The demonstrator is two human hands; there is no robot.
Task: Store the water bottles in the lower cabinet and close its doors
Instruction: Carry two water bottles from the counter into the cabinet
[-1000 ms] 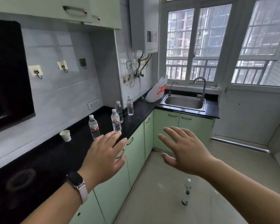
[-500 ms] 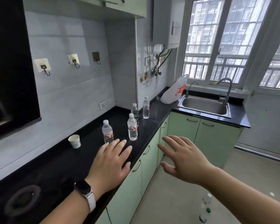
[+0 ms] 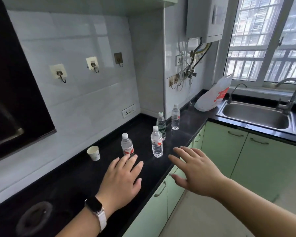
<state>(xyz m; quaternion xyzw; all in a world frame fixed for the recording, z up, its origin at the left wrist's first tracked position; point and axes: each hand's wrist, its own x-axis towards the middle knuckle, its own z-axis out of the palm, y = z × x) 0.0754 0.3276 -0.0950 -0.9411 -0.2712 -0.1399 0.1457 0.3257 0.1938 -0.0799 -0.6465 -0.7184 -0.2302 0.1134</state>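
Four water bottles (image 3: 156, 148) stand upright and capped on the black tabletop (image 3: 75, 182), spaced apart in a loose row leading away from the person. This spacing should allow each one to be taken singly.

- The nearest bottle (image 3: 127, 145) and the second bottle (image 3: 156, 142) carry white labels with a red mark.
- The green-labelled bottle (image 3: 161, 125) stands just behind the second.
- The fourth bottle (image 3: 175, 118), with a pale label, stands farthest away.

No label text is legible.

The left hand (image 3: 121, 180) is flat, with fingers straight, and grasps nothing. Its fingertips lie just in front of the nearest bottle's base; contact cannot be determined. The right hand (image 3: 195, 170) is likewise spread and empty, held over the tabletop edge near the second bottle. Both appear positioned for a first pick-up.

The lower cabinet doors (image 3: 152, 214) below the tabletop edge are closed. They will need opening before any bottle is stored.

A paper cup (image 3: 93, 153) stands left of the nearest bottle; its small print is unreadable. A plastic bag (image 3: 212, 98) with illegible red printing leans beside the sink (image 3: 256, 115).
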